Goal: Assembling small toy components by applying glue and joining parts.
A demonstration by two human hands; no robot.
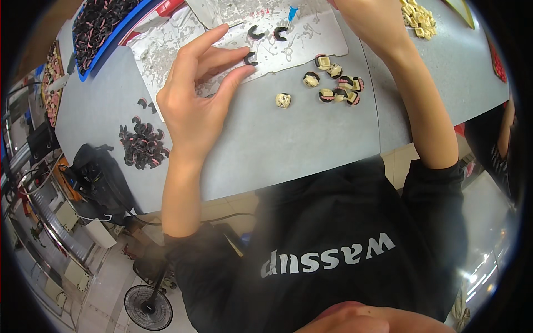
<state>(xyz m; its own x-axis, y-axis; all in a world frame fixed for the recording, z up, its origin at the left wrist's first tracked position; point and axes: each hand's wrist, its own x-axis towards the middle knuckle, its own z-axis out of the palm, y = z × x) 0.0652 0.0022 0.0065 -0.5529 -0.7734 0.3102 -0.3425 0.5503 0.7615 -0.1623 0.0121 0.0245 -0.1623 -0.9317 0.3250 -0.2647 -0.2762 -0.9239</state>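
Note:
My left hand point(191, 100) pinches a small black C-shaped piece point(251, 58) between thumb and forefinger, over a white sheet point(327, 44) streaked with clear, dried-looking residue. Two similar black curved pieces point(256, 32) lie on the sheet just beyond. A blue dispensing needle tip point(292, 13) points down at one of them. My right hand point(369, 22) is at the top edge; its fingers are cut off by the picture. Nearer me on the grey table point(250, 150) sits a cluster of cream pieces point(340, 94), several fitted with black-and-pink curves. One cream piece point(283, 100) lies apart.
At left is a loose pile of black-and-pink curved pieces point(143, 144). Behind it, a blue tray point(91, 61) holds many more. Loose cream pieces point(419, 21) lie at the back right. A standing fan point(148, 307) is on the floor at lower left.

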